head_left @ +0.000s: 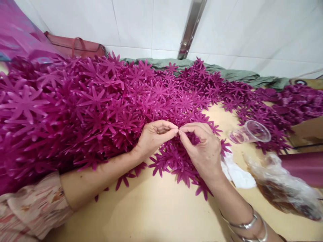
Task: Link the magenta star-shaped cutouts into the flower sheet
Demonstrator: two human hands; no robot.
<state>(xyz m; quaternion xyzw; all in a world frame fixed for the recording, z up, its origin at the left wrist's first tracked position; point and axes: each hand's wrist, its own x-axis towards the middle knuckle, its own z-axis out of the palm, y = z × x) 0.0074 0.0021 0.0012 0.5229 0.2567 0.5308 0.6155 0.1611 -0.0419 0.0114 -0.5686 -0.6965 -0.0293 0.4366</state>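
My left hand and my right hand meet fingertip to fingertip, each in a closed pinch. Whatever lies between the fingertips is too small to make out. Below and behind them spreads a large heap of magenta flower-shaped pieces with narrow rounded petals. Directly under my hands a smaller cluster of these magenta flower pieces rests on the pale yellow table. My left forearm lies along the front of the heap.
At right, a clear plastic cup lies tipped over, near a white tissue and a clear plastic bag with brown contents. A red bag and green cloth sit at the back against the white wall.
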